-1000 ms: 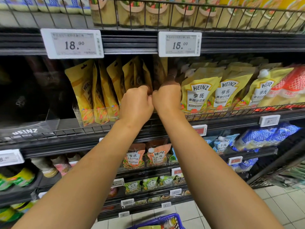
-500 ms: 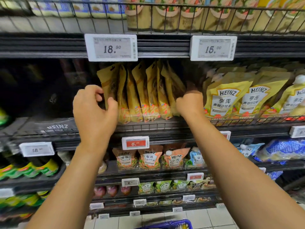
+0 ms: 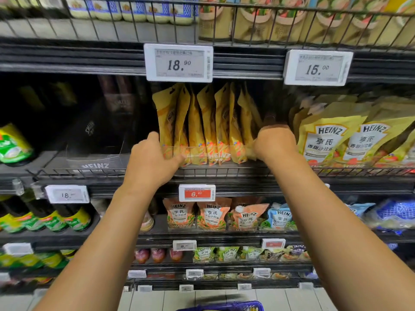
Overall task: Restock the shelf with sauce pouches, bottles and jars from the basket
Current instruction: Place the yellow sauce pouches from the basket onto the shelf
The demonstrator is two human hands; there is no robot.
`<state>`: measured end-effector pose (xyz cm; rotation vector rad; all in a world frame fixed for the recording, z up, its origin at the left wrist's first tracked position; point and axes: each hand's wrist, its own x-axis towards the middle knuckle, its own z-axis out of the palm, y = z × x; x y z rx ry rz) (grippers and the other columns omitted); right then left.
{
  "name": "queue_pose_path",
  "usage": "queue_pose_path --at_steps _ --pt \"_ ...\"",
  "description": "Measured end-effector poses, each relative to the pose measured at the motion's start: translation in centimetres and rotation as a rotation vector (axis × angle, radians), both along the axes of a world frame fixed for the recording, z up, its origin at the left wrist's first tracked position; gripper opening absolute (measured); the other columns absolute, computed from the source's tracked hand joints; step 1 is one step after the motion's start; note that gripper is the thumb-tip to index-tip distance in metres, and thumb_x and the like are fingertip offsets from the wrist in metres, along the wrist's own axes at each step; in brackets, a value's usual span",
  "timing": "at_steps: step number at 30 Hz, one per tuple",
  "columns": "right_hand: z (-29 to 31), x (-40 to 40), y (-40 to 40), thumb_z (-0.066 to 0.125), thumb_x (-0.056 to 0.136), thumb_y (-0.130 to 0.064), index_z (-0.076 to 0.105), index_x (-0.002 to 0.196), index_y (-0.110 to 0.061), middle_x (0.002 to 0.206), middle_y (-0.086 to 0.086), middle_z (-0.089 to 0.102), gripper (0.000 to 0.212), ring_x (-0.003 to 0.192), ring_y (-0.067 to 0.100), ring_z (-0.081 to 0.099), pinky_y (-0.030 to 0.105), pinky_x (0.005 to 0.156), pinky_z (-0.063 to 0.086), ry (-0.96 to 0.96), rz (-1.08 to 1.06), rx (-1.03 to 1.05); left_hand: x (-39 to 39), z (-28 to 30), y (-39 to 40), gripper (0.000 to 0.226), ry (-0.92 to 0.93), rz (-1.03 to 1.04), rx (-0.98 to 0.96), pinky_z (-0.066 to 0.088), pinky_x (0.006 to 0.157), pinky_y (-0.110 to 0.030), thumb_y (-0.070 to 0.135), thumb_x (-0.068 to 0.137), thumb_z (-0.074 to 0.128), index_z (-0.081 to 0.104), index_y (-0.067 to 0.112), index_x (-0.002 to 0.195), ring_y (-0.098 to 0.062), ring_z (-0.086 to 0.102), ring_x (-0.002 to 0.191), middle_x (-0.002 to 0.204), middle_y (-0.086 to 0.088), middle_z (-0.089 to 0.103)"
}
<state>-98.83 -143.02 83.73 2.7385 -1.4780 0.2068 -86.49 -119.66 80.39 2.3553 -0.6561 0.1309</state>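
From the head camera, the left hand [image 3: 152, 162] presses its thumb on the low left end of a row of soft orange-yellow sauce pouches [image 3: 206, 129] standing side-on in a clear plastic tray [image 3: 199, 151] on the black wire shelf [image 3: 224, 171]. Its other fingers go behind the first pouch. The right hand [image 3: 275, 140] pushes on the right end; its fingers are hidden, so their shape cannot be told.

The pouches are floppy. If the hands squeeze too hard or let go fast, the row may lean, slide, or tip over the low tray front.

The blue basket [image 3: 224, 307] is cut off at the bottom. The dark spot left of the thumb is hard to see.
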Motion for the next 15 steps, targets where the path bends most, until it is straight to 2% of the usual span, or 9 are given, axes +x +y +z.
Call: queue_pose_path --at_steps 5,8,12,15 --pt "0.1 -0.3 -0.2 0.062 0.091 -0.017 0.046 0.138 -0.004 0.128 0.021 0.058 0.052 0.114 0.038 0.06 0.035 0.075 0.045 -0.062 -0.015 -0.004 0.3 -0.1 -0.3 0.048 0.017 0.014 0.027 0.039 0.062 -0.031 0.05 0.082 0.078 0.056 0.016 0.107 -0.02 0.053 0.083 0.098 -0.002 0.058" --pt "1.0 -0.7 -0.1 0.06 0.09 -0.024 0.06 0.123 -0.002 0.119 0.019 0.063 0.039 0.108 0.037 0.063 0.033 0.071 0.041 0.037 0.074 -0.007 0.8 0.2 -0.7 0.045 0.043 0.017 0.057 0.035 0.056 -0.029 0.048 0.084 0.077 0.055 0.014 0.103 -0.018 0.05 0.077 0.095 -0.003 0.058" --pt "1.9 -1.7 0.9 0.059 0.09 -0.034 0.064 0.115 -0.004 0.112 0.019 0.066 0.039 0.1 0.038 0.063 0.032 0.07 0.041 -0.002 0.123 0.009 1.6 0.4 -1.2 0.043 0.104 0.032 0.083 0.032 0.051 -0.027 0.05 0.082 0.077 0.05 0.018 0.088 -0.013 0.048 0.07 0.088 -0.002 0.055" --pt "1.3 -3.0 2.7 0.062 0.09 -0.03 0.064 0.11 -0.006 0.089 0.013 0.058 0.031 0.079 0.036 0.057 0.032 0.065 0.039 -0.089 0.097 0.013 2.1 0.5 -1.7 0.044 0.135 0.039 0.089 0.033 0.051 -0.028 0.05 0.081 0.078 0.047 0.019 0.082 -0.016 0.051 0.071 0.085 -0.002 0.053"
